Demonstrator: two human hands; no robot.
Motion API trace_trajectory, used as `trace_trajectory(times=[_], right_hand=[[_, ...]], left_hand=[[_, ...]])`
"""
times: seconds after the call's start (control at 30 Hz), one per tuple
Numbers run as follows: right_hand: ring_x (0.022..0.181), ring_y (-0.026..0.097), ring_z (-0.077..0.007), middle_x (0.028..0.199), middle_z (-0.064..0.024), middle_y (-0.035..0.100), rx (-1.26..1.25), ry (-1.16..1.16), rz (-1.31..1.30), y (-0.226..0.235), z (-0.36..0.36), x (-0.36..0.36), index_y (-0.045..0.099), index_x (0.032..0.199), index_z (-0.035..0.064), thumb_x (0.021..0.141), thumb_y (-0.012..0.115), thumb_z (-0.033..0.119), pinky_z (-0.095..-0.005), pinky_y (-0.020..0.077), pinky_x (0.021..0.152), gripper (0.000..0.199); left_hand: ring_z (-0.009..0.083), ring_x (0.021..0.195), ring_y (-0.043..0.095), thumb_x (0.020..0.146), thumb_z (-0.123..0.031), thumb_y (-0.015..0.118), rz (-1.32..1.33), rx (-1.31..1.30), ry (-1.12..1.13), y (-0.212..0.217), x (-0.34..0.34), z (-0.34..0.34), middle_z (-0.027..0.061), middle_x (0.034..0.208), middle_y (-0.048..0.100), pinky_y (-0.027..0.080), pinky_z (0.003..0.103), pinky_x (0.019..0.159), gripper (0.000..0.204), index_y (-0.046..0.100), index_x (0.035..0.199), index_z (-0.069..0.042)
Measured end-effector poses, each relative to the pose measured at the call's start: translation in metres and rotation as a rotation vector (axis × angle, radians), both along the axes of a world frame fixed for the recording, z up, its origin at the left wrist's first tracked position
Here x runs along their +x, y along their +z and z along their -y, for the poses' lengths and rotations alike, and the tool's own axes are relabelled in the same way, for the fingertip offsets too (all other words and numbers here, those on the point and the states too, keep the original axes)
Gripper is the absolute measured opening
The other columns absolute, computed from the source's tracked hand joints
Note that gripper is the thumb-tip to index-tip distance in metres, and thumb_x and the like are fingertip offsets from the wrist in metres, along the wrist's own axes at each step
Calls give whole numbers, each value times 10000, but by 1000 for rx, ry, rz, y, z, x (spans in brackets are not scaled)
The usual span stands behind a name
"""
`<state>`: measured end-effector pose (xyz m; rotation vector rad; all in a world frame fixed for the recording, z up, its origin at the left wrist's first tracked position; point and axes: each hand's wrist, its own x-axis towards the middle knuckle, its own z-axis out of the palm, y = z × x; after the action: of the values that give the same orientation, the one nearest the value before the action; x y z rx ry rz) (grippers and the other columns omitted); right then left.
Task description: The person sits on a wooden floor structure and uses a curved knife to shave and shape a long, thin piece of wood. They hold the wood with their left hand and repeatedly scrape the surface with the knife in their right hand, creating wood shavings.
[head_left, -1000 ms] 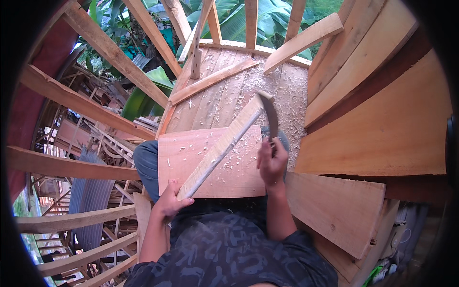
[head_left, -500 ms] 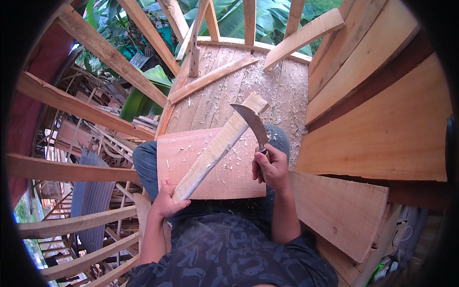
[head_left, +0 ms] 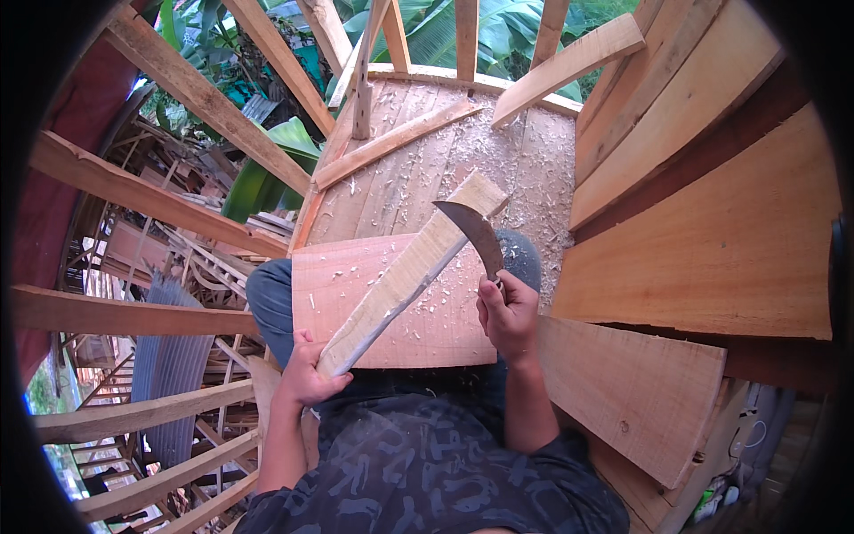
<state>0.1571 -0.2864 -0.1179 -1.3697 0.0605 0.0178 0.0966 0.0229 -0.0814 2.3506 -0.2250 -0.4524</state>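
Note:
My left hand (head_left: 315, 376) is closed around the near end of a pale wooden stick (head_left: 400, 280), which slants away to the upper right. In my right hand (head_left: 511, 317) is the handle of a sickle-like curved knife (head_left: 476, 233), its dark blade arching left over the far part of the stick. Whether the blade touches the wood I cannot tell. Beneath both lies a flat pinkish board (head_left: 342, 285) across my lap, sprinkled with shavings. My right fingers hide most of the knife's handle.
Shavings cover the plank floor (head_left: 543, 169) ahead. A loose wooden strip (head_left: 396, 142) lies there, and a short plank (head_left: 569, 71) leans at the back right. Slatted rails (head_left: 133, 316) run along the left. Wide boards (head_left: 703, 240) stand on the right, above a low plank (head_left: 632, 392).
The knife has dipped slightly toward me and to the right along the stick. The stick has shifted a little to the right at its far end; both grips stay the same.

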Motion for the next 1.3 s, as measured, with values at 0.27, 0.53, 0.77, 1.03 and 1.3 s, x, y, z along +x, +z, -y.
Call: trace_trajectory(times=[0.27,0.53,0.77,1.03,1.3], right_hand=[[452,405,-11,540,47,452,19,-252,132,-11,22,12,534,797,24,929,587,226,-193,289,399,247],[379,408,-40,523,5,472,255,303,-13,7,14,1,523,775,19,952,529,211,-211,303,336,261],[396,383,-20,498,41,436,135,92,-70,8,2,2,508,735,46,936,571,238,-199,283,362,285],[441,369,-20,502,32,405,-242,-221,171,-22,-6,-1,506,744,33,914,597,255,-205,273,401,294],[486,366,-34,511,1,406,-216,-333,135,-26,-5,2,529,754,8,880,646,206,-239,296,432,262]], left_hand=[[236,847,388,589,-365,718,-149,-97,8,-7,-15,21,89,694,582,227,385,949,426,668,894,-71],[249,866,353,562,-349,714,-86,-78,32,-3,-6,4,101,673,566,251,372,920,417,665,863,-63],[253,850,336,552,-355,714,-16,-63,77,-6,-5,4,98,679,561,274,358,891,431,666,857,-54],[263,874,356,560,-357,727,-117,-30,37,4,3,7,104,735,578,299,373,874,412,663,835,-57],[247,778,431,623,-399,710,-223,-205,38,2,-2,23,94,670,524,350,380,790,404,589,723,-26]])
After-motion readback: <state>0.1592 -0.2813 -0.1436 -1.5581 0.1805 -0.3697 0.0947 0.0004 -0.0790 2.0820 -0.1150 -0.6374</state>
